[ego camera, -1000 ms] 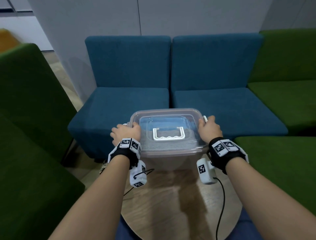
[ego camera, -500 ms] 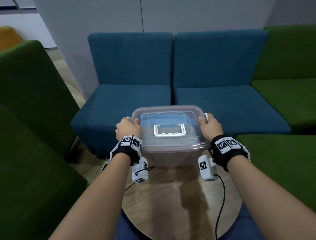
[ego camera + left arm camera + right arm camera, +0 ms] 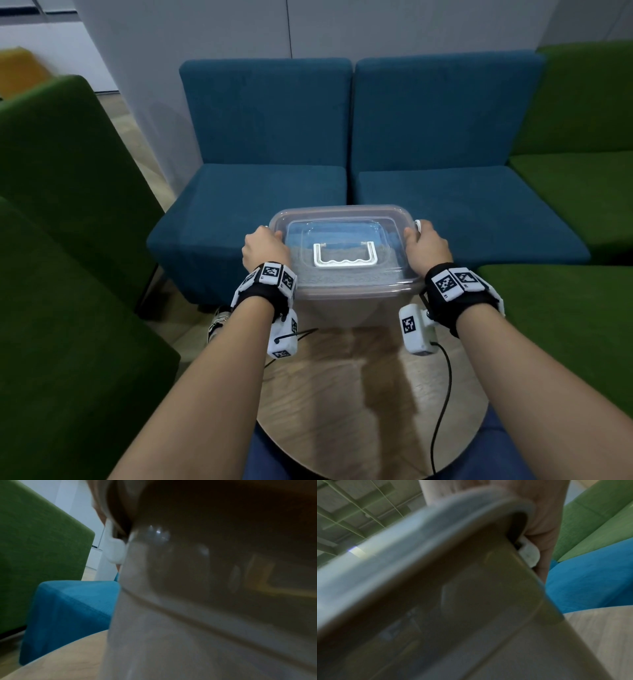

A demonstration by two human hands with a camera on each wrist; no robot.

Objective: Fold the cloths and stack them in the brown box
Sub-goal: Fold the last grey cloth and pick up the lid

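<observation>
left hand (image 3: 265, 250) gripping box (image 3: 346, 310) left edge, right hand (image 3: 426, 250) gripping right edge, lid (image 3: 342, 233) on, table (image 3: 342, 411) below

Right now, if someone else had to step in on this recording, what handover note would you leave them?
Left hand: grips the left side of the box, at its white latch.
Right hand: grips the right side, fingers at the other latch.
The box sits at the far edge of the round wooden table, its clear lid on and the white handle lying flat.
Done: blue and grey cloths show through the lid, stacked inside.
Left: no loose cloths in view. I cannot tell whether the latches are being closed or opened; check both.
</observation>
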